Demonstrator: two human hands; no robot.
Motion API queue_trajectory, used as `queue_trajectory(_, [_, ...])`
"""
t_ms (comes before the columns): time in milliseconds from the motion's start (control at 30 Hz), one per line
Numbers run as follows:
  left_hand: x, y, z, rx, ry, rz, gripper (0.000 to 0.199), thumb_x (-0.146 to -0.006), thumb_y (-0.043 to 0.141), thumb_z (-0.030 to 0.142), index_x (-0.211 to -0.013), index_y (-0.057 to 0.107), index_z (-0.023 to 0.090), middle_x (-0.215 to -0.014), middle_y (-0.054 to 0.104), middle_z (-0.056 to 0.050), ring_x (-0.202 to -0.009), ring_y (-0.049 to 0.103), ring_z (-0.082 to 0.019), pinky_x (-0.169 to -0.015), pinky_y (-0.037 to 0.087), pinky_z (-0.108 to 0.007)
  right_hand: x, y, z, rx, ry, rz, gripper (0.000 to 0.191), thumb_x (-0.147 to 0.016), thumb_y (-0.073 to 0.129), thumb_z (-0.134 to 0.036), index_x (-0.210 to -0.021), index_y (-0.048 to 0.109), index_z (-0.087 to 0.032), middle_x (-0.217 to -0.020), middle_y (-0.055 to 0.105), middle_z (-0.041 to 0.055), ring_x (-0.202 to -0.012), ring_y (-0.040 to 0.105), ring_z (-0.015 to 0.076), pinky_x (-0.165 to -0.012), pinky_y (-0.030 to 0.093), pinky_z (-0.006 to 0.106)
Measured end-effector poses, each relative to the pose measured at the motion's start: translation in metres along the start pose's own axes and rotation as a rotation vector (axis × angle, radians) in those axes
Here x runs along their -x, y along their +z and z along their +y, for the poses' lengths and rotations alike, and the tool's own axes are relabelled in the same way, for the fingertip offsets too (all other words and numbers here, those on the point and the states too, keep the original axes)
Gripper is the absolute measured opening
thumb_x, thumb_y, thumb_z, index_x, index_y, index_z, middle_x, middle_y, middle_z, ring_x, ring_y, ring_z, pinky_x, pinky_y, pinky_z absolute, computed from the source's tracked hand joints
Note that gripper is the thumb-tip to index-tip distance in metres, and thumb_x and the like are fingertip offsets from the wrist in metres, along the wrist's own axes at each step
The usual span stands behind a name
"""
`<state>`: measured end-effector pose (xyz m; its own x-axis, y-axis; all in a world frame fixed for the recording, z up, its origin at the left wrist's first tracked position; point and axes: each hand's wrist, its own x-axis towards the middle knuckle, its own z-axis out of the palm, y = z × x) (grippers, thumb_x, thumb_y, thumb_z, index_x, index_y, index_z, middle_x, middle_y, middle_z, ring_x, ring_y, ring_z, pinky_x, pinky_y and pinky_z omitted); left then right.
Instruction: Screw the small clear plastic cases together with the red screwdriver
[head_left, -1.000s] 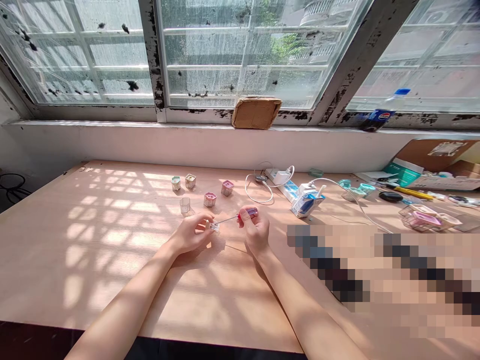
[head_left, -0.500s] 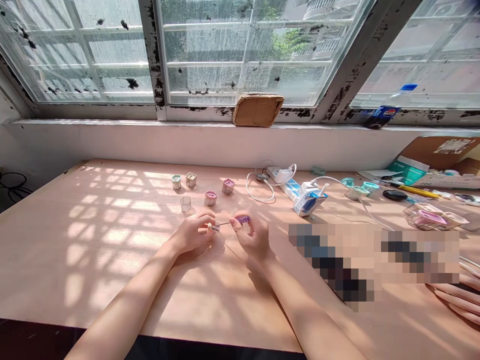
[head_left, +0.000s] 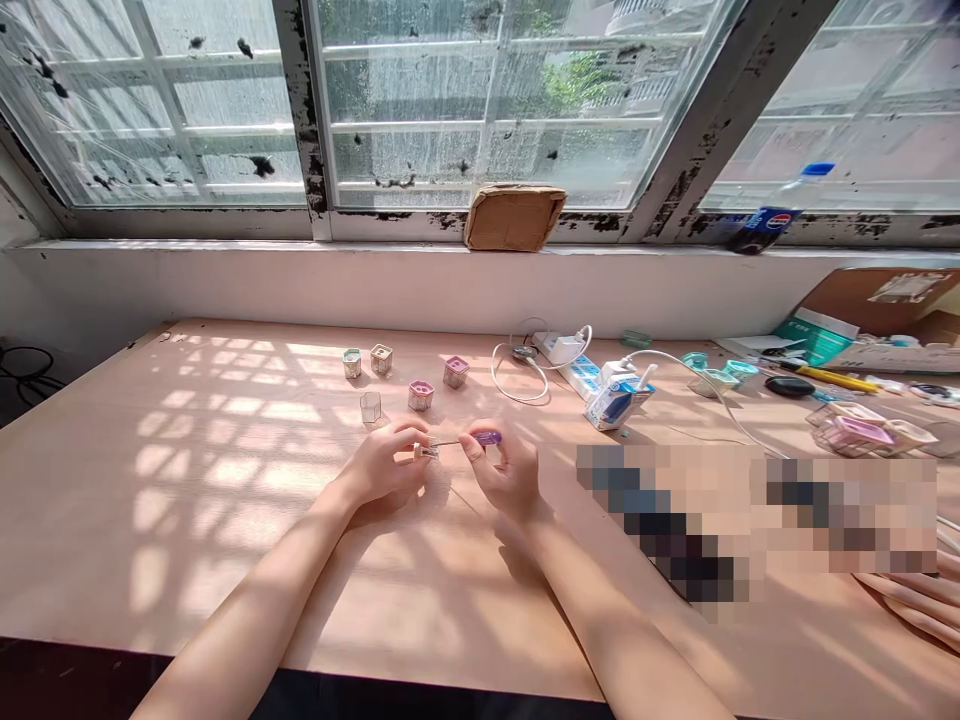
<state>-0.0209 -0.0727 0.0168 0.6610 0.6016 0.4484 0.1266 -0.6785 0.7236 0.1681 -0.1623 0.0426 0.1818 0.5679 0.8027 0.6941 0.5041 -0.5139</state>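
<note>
Near the middle of the table, my left hand (head_left: 390, 463) pinches a small cream piece with a shiny metal part (head_left: 426, 452), which looks like a pencil sharpener head. My right hand (head_left: 506, 470) is closed round the purple handle of a screwdriver (head_left: 489, 438). Its thin shaft points left, and the tip meets or nearly meets the metal part; exact contact is too small to tell. Just beyond my left hand stands a clear hexagonal cup (head_left: 370, 407). Behind are small hexagonal containers with coloured tops: pink (head_left: 421, 396), darker pink (head_left: 455, 372), cream (head_left: 381, 360) and teal (head_left: 352, 363).
A power strip (head_left: 581, 378) with a plugged-in charger (head_left: 619, 395) and white cable lies right of the containers. Further right are teal cups (head_left: 724, 378), pink and cream parts (head_left: 859, 435) and a yellow-handled tool (head_left: 836, 377). Another person's hand (head_left: 919, 600) rests at the right edge.
The cream piece has turned slightly in my left fingers, and the screwdriver shaft sits a little higher and flatter against it. The other person's hand has shifted slightly.
</note>
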Motion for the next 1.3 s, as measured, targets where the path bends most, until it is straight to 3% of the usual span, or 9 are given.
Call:
queue_trajectory(133, [-0.002,-0.003,0.002,-0.040,0.032,0.009,0.014,-0.085,0.068,0.016,-0.097,0.071,0.022,-0.113,0.071,-0.007,-0.104,0.068,-0.020,-0.084,0.061,-0.030,0.003,0.002,0.004,-0.052,0.057,0.021,0.011,-0.093,0.064,-0.028,-0.084,0.062,-0.023,-0.071,0.067,-0.0011,-0.058,0.060,0.0130,-0.056,0.049,0.024])
queue_trajectory(233, [-0.004,-0.007,0.000,-0.036,0.044,0.042,0.012,-0.084,0.067,0.017,-0.095,0.071,0.021,-0.110,0.072,-0.007,-0.099,0.069,-0.019,-0.082,0.061,-0.030,0.006,0.004,0.011,-0.109,0.188,0.064,0.019,-0.093,0.065,-0.037,-0.083,0.063,-0.022,-0.068,0.064,-0.0008,-0.059,0.060,0.0141,-0.057,0.050,0.026])
queue_trajectory(400, [-0.006,-0.013,-0.007,0.040,-0.076,0.204,0.013,-0.085,0.068,0.030,-0.093,0.069,0.020,-0.101,0.072,-0.005,-0.084,0.071,-0.015,-0.081,0.063,-0.029,0.004,0.008,0.023,-0.325,0.423,0.154,0.031,-0.089,0.070,-0.050,-0.087,0.063,-0.020,-0.068,0.065,0.0009,-0.060,0.060,0.0153,-0.055,0.049,0.027])
queue_trajectory(600, [-0.007,-0.015,-0.009,0.153,-0.249,0.306,0.029,-0.082,0.072,0.045,-0.092,0.066,0.019,-0.098,0.073,-0.006,-0.085,0.076,-0.019,-0.082,0.063,-0.032,0.001,0.014,0.035,-0.423,0.581,-0.006,0.038,-0.078,0.077,-0.054,-0.084,0.065,-0.019,-0.071,0.070,0.0043,-0.057,0.059,0.0153,-0.057,0.052,0.029])
queue_trajectory(767, [-0.007,-0.011,-0.010,0.192,-0.297,0.257,0.030,-0.082,0.072,0.046,-0.093,0.064,0.019,-0.095,0.073,-0.005,-0.086,0.076,-0.021,-0.076,0.062,-0.028,0.004,0.018,0.042,-0.374,0.660,-0.120,0.048,-0.071,0.079,-0.062,-0.084,0.068,-0.017,-0.076,0.074,0.0088,-0.060,0.064,0.0176,-0.057,0.053,0.030])
queue_trajectory(867, [-0.008,-0.010,-0.009,0.197,-0.313,0.247,0.028,-0.082,0.071,0.045,-0.092,0.063,0.020,-0.089,0.071,-0.003,-0.081,0.075,-0.019,-0.072,0.060,-0.026,0.005,0.018,0.044,-0.380,0.751,-0.139,0.054,-0.067,0.079,-0.066,-0.086,0.068,-0.017,-0.076,0.073,0.0088,-0.062,0.065,0.0198,-0.047,0.049,0.027])
queue_trajectory(1167, [-0.009,-0.007,-0.017,0.266,-0.402,0.181,0.034,-0.084,0.071,0.051,-0.094,0.059,0.022,-0.060,0.062,0.003,-0.058,0.067,-0.016,-0.058,0.055,-0.025,0.007,0.020,0.051,-0.446,0.844,-0.104,0.057,-0.065,0.081,-0.066,-0.089,0.066,-0.017,-0.081,0.071,0.0069,-0.059,0.061,0.0150,-0.045,0.047,0.023])
queue_trajectory(1300, [-0.012,-0.003,-0.021,0.306,-0.392,0.140,0.035,-0.083,0.071,0.053,-0.094,0.058,0.021,-0.063,0.063,0.003,-0.058,0.065,-0.014,-0.058,0.051,-0.023,0.006,0.021,0.056,-0.434,0.840,-0.079,0.057,-0.064,0.081,-0.067,-0.087,0.065,-0.018,-0.079,0.071,0.0071,-0.057,0.059,0.0138,-0.042,0.045,0.022])
